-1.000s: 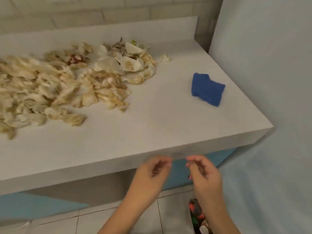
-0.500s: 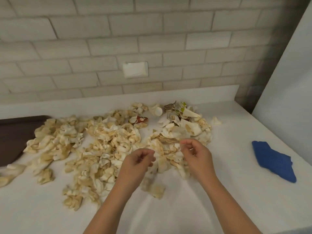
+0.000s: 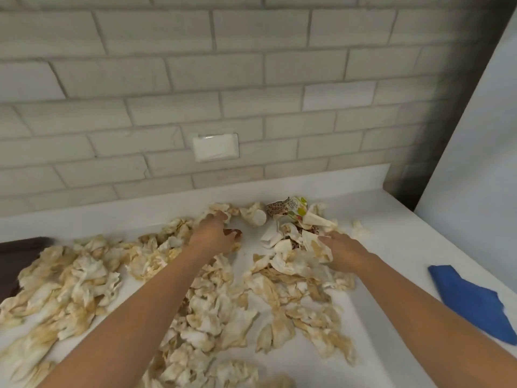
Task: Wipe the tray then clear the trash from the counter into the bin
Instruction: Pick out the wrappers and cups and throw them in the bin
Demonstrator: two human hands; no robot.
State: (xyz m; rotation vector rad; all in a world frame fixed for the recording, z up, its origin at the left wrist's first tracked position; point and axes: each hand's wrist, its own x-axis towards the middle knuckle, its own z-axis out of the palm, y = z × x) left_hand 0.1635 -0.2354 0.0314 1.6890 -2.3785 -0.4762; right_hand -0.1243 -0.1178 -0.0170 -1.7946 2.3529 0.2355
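Observation:
A wide pile of crumpled, brown-stained paper napkins (image 3: 195, 298) covers the white counter (image 3: 391, 247). At the back lie a printed wrapper (image 3: 291, 210) and a small white paper cup (image 3: 257, 217). My left hand (image 3: 214, 236) reaches into the far part of the pile, its fingers curved down onto napkins beside a reddish-brown scrap (image 3: 233, 233). My right hand (image 3: 342, 249) rests on napkins at the pile's right side with its fingers stretched out. A corner of the dark brown tray (image 3: 16, 253) shows at the left edge. The bin is out of view.
A folded blue cloth (image 3: 472, 301) lies on the counter at the right, near its edge. A tiled wall with a white socket plate (image 3: 215, 147) rises behind the counter. A pale panel (image 3: 475, 163) bounds the counter on the right.
The view has come up from the counter's front edge to the pile. Both hands have moved from below the counter forward into the far part of the trash and spread apart.

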